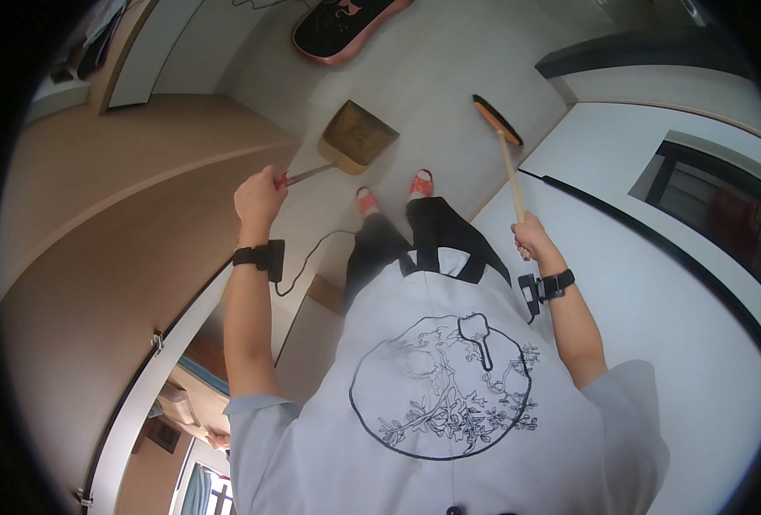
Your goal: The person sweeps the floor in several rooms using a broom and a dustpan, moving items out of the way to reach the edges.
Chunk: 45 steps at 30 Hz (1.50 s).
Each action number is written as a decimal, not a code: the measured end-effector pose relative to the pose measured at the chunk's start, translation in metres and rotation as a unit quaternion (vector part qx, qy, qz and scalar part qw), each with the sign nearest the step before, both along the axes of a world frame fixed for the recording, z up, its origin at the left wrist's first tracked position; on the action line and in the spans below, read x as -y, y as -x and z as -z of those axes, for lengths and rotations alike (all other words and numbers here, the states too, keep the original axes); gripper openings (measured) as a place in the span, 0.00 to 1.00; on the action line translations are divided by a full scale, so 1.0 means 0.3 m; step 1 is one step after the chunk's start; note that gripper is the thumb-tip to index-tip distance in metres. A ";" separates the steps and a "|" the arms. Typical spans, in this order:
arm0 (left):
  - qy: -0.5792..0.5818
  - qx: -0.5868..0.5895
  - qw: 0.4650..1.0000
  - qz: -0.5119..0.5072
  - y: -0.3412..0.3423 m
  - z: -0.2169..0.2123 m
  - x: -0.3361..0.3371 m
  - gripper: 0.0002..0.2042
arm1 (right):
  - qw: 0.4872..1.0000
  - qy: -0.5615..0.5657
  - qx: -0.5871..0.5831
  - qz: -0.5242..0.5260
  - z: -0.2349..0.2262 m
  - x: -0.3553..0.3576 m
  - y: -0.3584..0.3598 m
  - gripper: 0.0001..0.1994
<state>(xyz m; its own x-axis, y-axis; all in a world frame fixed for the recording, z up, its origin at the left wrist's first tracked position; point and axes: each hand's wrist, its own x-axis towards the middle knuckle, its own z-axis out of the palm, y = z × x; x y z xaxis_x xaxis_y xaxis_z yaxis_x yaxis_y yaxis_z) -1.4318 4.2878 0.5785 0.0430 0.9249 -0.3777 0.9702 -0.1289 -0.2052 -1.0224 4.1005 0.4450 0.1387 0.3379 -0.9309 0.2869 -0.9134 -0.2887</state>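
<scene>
My left hand (260, 199) is closed round the red-ended handle of a dustpan (359, 137). The dustpan's worn, brownish-yellow pan is ahead of my feet, at or close above the floor; I cannot tell if it touches. My right hand (531, 236) grips the pale wooden stick of a broom (511, 172). The broom's orange head with dark bristles points away from me at the right, apart from the dustpan. No swept dirt can be made out in the pan.
A black and pink oval board-like device (346, 30) lies on the grey floor (432, 77) at the far side. Brown panelling (140, 202) stands to my left. White cabinets (621, 154) with a dark glass-fronted appliance (715, 206) line my right. A thin cable (303, 262) hangs near my left wrist.
</scene>
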 end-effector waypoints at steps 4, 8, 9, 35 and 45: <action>-0.004 -0.015 1.000 -0.003 0.005 0.012 0.026 0.07 | 0.990 0.028 -0.117 0.079 -0.153 -0.050 0.043 0.06; -0.006 -0.001 1.000 0.001 -0.052 0.013 0.028 0.06 | 0.950 0.086 -0.232 0.191 -0.207 -0.104 -0.018 0.06; -0.007 -0.002 1.000 -0.001 -0.060 0.018 0.030 0.06 | 0.923 0.103 -0.272 0.253 -0.213 -0.118 -0.045 0.05; -0.009 0.060 0.998 0.020 -0.189 0.005 0.118 0.04 | 0.963 -0.157 -0.043 -0.214 0.017 -0.180 0.308 0.16; 0.068 0.053 0.996 0.016 -0.157 -0.049 0.130 0.06 | 0.934 0.035 -0.312 0.171 -0.309 -0.171 0.126 0.15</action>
